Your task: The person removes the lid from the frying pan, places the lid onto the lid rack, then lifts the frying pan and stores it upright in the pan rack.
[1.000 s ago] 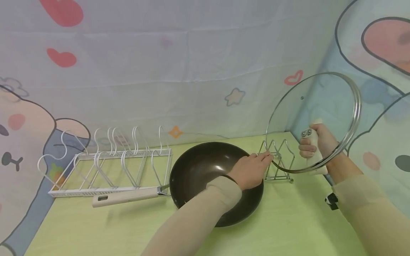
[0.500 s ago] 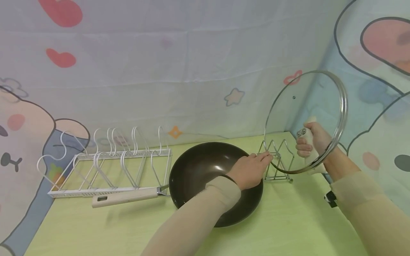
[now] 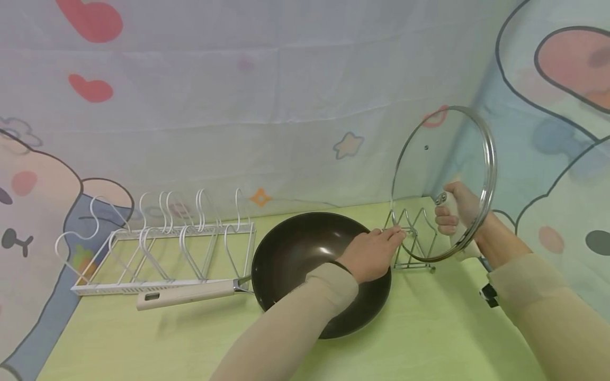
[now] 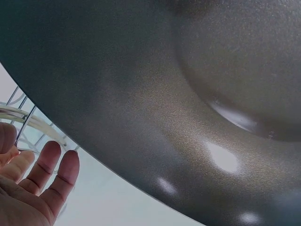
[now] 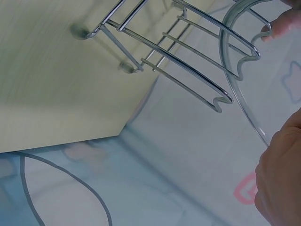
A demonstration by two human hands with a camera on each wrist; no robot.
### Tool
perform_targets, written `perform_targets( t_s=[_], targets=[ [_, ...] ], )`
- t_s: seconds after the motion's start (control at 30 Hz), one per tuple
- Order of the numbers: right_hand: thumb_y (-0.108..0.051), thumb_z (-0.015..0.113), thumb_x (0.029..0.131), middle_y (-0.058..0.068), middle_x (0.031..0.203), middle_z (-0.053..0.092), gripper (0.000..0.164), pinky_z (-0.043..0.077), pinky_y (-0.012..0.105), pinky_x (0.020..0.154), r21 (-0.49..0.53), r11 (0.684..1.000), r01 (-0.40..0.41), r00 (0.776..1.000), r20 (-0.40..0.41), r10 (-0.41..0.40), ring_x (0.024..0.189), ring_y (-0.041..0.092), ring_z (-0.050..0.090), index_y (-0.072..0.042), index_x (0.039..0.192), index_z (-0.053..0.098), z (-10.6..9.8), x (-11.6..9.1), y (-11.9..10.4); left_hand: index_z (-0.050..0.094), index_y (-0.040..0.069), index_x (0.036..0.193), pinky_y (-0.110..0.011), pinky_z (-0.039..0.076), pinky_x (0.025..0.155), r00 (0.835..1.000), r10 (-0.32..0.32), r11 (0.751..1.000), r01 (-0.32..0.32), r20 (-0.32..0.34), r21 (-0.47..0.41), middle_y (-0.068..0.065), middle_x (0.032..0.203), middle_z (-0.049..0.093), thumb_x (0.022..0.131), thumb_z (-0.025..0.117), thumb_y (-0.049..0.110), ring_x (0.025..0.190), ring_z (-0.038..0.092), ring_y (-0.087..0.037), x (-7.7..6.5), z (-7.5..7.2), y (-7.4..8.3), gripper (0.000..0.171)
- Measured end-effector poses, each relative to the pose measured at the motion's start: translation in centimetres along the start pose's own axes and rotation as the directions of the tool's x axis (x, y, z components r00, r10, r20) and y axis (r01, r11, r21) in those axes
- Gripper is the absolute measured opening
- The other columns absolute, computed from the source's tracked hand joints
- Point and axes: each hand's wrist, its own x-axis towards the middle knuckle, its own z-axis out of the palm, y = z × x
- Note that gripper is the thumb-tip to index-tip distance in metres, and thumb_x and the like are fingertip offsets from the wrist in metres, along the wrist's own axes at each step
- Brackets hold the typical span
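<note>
My right hand grips the cream handle of a round glass lid with a steel rim. The lid stands on edge, steeply tilted, with its lower left rim among the wires of a small silver wire lid rack. My left hand reaches across a dark wok and pinches the rack's near left wire at its top. In the left wrist view, the other fingers stay loosely extended beside the wok's rim. The right wrist view shows the rack's looped wires against the lid rim.
A long white wire rack lies at the left of the green table. The wok's cream handle extends left in front of it. A printed cloth hangs behind. A small black-and-white object shows beside the right sleeve.
The right hand has moved left, turning the lid more edge-on and more upright at the silver rack. My left hand and the wok keep their places.
</note>
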Motion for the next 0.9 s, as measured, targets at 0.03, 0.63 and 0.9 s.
perform_targets(
  t_s=[0.03, 0.63, 0.9],
  targets=[
    [-0.037, 0.024, 0.113, -0.009, 0.058, 0.049, 0.032, 0.041, 0.019, 0.04, -0.008, 1.0, -0.006, 1.0, -0.011, 0.006, 0.044, 0.004, 0.04, -0.019, 0.089, 0.036, 0.1, 0.0, 0.0, 0.034, 0.025, 0.167, -0.029, 0.056, 0.107, 1.0, -0.001, 1.0, 0.001, 0.001, 0.0, 0.008, 0.175, 0.034, 0.114, 0.038, 0.014, 0.147, 0.055, -0.018, 0.0, 0.0, 0.0, 0.055],
    [-0.038, 0.029, 0.114, -0.008, 0.061, 0.049, 0.023, 0.039, 0.02, 0.04, -0.082, 0.997, -0.005, 0.998, -0.064, 0.0, 0.042, 0.003, 0.043, -0.018, 0.102, 0.028, 0.7, 0.8, 1.0, 0.034, 0.024, 0.167, -0.03, 0.057, 0.106, 1.0, 0.008, 1.0, -0.008, -0.027, 0.005, 0.005, 0.175, 0.035, 0.114, 0.038, 0.016, 0.145, 0.057, -0.019, 0.0, 0.4, -0.1, 0.054],
    [-0.037, 0.031, 0.112, -0.008, 0.062, 0.049, 0.021, 0.038, 0.02, 0.04, -0.108, 0.992, -0.059, 0.993, -0.112, 0.047, 0.043, 0.003, 0.043, -0.019, 0.107, 0.022, 1.3, 1.1, 1.4, 0.034, 0.023, 0.167, -0.03, 0.057, 0.107, 1.0, 0.008, 1.0, -0.008, -0.028, 0.008, 0.005, 0.175, 0.035, 0.113, 0.038, 0.016, 0.146, 0.057, -0.02, 0.0, 0.4, 0.0, 0.055]
  ],
)
